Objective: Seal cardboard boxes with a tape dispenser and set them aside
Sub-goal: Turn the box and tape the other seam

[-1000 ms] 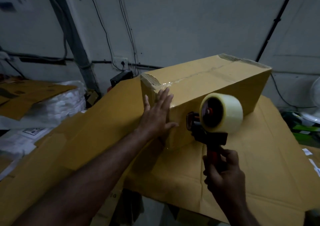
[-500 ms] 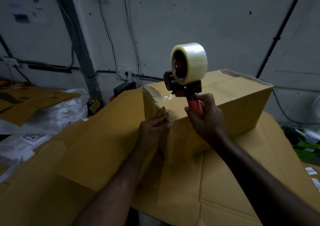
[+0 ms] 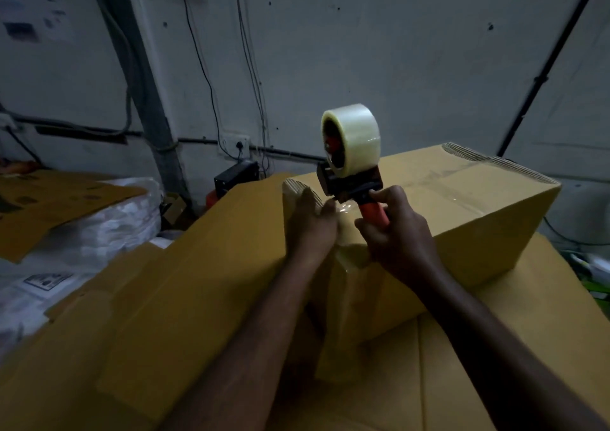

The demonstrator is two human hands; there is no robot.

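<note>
Left hand [image 3: 310,224] presses forward with straight fingers [image 3: 305,201] while right hand [image 3: 397,232] grips the tape dispenser [image 3: 351,179].

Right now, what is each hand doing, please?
Left hand: open, fingers flat against the cardboard box's near end.
Right hand: gripping the tape dispenser's handle.

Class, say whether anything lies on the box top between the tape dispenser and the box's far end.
Nothing visible does: the box top beyond the tape dispenser carries no object. The left hand rests at the near end.
</note>
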